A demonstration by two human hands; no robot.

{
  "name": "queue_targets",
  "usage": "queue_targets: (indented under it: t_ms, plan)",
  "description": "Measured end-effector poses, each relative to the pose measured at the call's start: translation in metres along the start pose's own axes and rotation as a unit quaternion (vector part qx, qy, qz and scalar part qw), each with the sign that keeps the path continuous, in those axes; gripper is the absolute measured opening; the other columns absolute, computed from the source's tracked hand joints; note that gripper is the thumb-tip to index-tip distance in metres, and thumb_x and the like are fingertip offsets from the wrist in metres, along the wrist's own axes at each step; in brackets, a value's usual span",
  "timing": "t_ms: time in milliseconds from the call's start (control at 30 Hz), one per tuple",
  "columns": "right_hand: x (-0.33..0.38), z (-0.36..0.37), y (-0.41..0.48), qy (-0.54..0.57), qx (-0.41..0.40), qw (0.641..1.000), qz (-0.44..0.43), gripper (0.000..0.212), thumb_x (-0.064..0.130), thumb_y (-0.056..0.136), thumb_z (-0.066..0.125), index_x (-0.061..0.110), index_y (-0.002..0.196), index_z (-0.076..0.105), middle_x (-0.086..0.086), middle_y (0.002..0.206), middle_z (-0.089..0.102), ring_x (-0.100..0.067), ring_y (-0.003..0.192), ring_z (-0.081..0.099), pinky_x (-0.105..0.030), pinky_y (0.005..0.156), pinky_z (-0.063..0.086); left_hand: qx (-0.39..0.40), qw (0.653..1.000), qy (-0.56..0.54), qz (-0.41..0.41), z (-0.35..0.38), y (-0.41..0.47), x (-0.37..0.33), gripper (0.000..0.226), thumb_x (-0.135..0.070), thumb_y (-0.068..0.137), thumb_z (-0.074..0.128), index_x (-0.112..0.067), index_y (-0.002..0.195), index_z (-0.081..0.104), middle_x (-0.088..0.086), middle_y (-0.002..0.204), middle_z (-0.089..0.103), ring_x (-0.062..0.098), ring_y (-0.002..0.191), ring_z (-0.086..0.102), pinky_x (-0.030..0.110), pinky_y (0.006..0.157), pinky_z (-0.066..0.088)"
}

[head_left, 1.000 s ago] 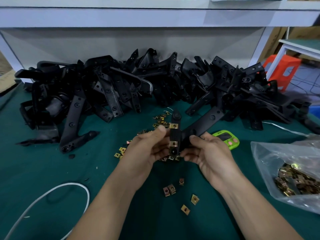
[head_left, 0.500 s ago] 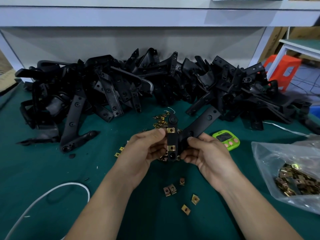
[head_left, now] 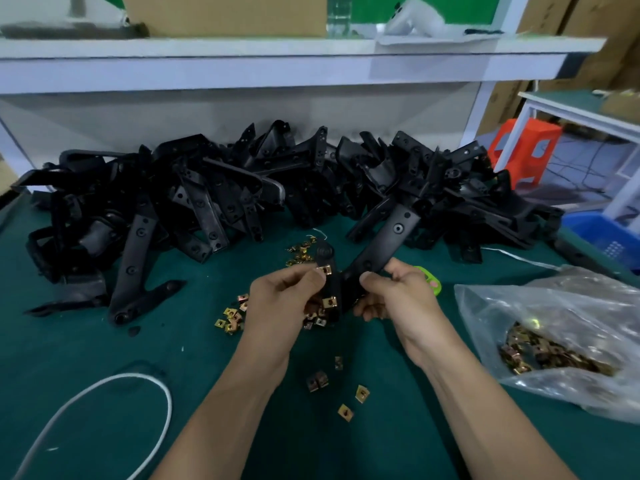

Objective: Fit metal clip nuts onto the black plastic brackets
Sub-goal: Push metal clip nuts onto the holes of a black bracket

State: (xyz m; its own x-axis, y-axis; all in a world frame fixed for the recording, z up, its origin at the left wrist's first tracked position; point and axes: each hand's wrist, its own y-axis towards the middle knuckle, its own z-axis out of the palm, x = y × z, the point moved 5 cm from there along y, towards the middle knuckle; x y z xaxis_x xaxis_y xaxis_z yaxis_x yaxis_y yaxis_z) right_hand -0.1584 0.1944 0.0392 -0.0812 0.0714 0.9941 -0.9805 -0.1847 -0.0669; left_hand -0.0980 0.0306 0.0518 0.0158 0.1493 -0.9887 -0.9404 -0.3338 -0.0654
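Both hands hold one black V-shaped plastic bracket [head_left: 388, 237] above the green table. My left hand [head_left: 282, 299] grips its left arm, with the thumb pressing a brass clip nut [head_left: 325, 270] near the top. A second clip nut [head_left: 330, 302] sits lower on the same arm. My right hand [head_left: 398, 292] grips the bracket's right arm near the joint. Loose clip nuts [head_left: 232, 318] lie scattered on the table around and below the hands.
A big pile of black brackets [head_left: 221, 199] runs along the back of the table. A clear bag of clip nuts [head_left: 554, 341] lies at the right. A green timer [head_left: 431, 280] sits behind my right hand, and a white cable [head_left: 152, 386] curves at the lower left.
The camera has tilted upward, showing the shelf above. The bracket stays in both hands, raised slightly, with my left thumb still on the upper clip nut.
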Motion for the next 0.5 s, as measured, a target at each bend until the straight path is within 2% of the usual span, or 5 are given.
queue_targets:
  t_ms: [133,267,300,400,500]
  plan:
    - [0.037,-0.028,-0.017,-0.007,-0.026,0.999,-0.031,0.010,0.003,0.096,0.060,0.008,0.089,0.065,-0.020,0.069,0.068,-0.023,0.045,0.060,-0.024,0.039,0.038,0.031,0.999,0.008,0.026,0.038,-0.010,-0.029,0.021,-0.020,0.099,0.063,-0.019,0.089,0.081,0.000,0.092,0.080,0.013,0.088,0.074,0.028,0.080,0.052]
    - [0.082,-0.094,-0.051,0.009,-0.105,0.992,-0.074,0.009,0.006,0.093,0.061,0.002,0.088,0.067,-0.023,0.065,0.067,-0.025,0.049,0.059,-0.025,0.043,0.044,0.073,0.997,-0.001,0.039,0.113,-0.023,-0.055,0.021,-0.027,0.097,0.063,-0.023,0.088,0.081,-0.003,0.090,0.080,0.008,0.083,0.073,0.022,0.065,0.057]
    - [0.092,-0.114,-0.063,0.011,-0.125,0.989,-0.082,0.010,0.008,0.092,0.062,0.002,0.087,0.068,-0.024,0.066,0.067,-0.025,0.050,0.059,-0.025,0.043,0.044,0.075,0.997,-0.009,0.031,0.135,-0.028,-0.057,0.018,-0.029,0.094,0.066,-0.023,0.085,0.080,-0.002,0.091,0.079,0.011,0.084,0.073,0.025,0.067,0.058]
    - [0.107,-0.177,-0.104,0.022,-0.186,0.978,-0.089,0.016,0.012,0.092,0.064,0.008,0.077,0.071,-0.023,0.065,0.067,-0.026,0.051,0.060,-0.027,0.045,0.046,0.133,0.991,-0.023,-0.025,0.214,-0.049,-0.053,0.016,-0.035,0.083,0.070,-0.020,0.078,0.068,0.008,0.092,0.072,0.031,0.091,0.067,0.049,0.080,0.054]
    - [0.100,-0.245,-0.143,0.029,-0.275,0.959,-0.064,0.017,0.012,0.095,0.063,-0.001,0.086,0.068,-0.026,0.068,0.068,-0.025,0.049,0.060,-0.028,0.044,0.045,0.201,0.976,-0.026,-0.081,0.295,-0.075,-0.035,0.016,-0.026,0.094,0.069,-0.019,0.080,0.069,0.000,0.080,0.072,0.018,0.074,0.066,0.032,0.069,0.052]
